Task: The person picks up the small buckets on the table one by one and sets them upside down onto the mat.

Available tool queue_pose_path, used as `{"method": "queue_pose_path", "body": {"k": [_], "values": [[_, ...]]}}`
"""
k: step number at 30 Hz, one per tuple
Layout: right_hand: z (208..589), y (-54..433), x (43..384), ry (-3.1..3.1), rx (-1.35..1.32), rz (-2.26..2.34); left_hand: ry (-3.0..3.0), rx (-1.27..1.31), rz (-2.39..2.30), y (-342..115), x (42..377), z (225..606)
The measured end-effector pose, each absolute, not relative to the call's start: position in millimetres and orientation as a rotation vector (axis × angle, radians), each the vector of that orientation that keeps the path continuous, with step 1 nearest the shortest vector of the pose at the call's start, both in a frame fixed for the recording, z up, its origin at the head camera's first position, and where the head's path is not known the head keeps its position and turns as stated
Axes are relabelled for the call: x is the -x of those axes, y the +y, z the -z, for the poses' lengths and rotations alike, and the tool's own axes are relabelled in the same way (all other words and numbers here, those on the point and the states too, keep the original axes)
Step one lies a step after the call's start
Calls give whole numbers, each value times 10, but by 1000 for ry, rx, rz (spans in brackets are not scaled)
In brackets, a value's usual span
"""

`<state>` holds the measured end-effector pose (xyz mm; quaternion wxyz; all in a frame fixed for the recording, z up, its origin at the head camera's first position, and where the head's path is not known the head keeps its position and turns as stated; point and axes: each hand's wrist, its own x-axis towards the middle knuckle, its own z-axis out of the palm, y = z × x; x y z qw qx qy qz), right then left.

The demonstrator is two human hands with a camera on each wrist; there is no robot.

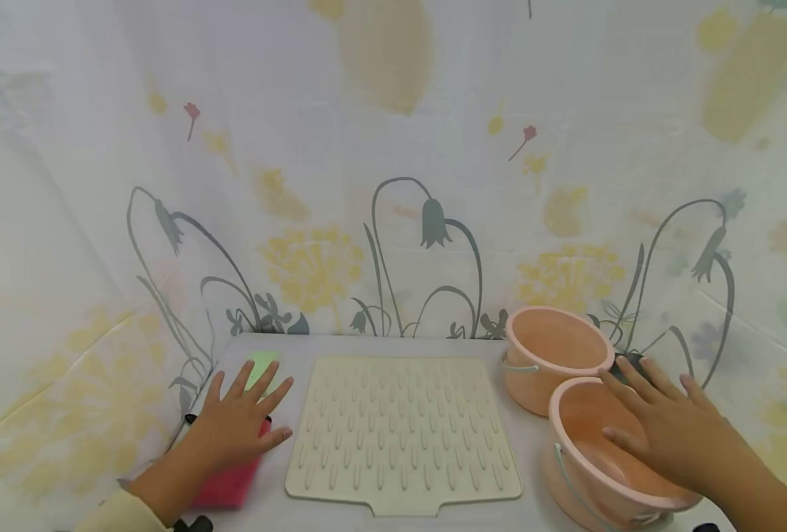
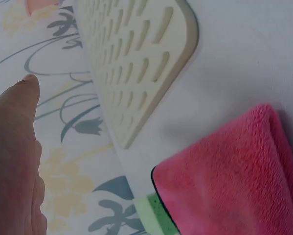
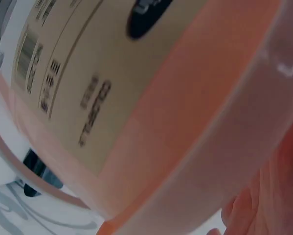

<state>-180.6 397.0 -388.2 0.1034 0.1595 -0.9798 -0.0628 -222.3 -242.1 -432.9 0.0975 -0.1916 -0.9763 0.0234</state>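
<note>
My left hand (image 1: pixel 236 428), fingers spread, is over a folded pink cloth (image 1: pixel 223 488) and a light green sponge (image 1: pixel 263 363), which it partly hides in the head view. The left wrist view shows the cloth's fluffy pile and dark edging, with the sponge (image 2: pixel 153 215) beside it. On the right, my other hand (image 1: pixel 679 428) is spread over the nearer peach bucket (image 1: pixel 559 480), overlapping its rim; neither hand holds anything. Between the hands lies a cream washboard (image 1: pixel 403 425) with rows of raised ridges and a short tab at its near edge.
A second peach bucket (image 1: pixel 526 388) stands behind the nearer one, its handle down. Some dark object (image 1: pixel 627 368) is partly hidden behind my right fingers. A printed label (image 3: pixel 112 83) shows on a bucket in the right wrist view. Flower-patterned curtain (image 1: pixel 393 148) encloses the white table.
</note>
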Motion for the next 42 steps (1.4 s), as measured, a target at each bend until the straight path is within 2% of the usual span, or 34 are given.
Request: {"method": "queue_pose_path", "body": {"k": [9,15,22,35,42], "values": [[3882,3767,1769,-2838,-492,23,-2907,568,18,-2254,2204,4688],[3852,3653,1724,-2840,-485,8,-2935,580,245,-2105,2218,4852],[3946,3574,1631,-2675,-548,-79,-2988,471,537,-1946,2182,4954],[4067,3510,1694,-1986,-1035,-398,-2961,306,923,-1768,2055,5206],[4438,3568,1645,-1956,-853,-284,-2943,267,977,-1795,2043,5363]]}}
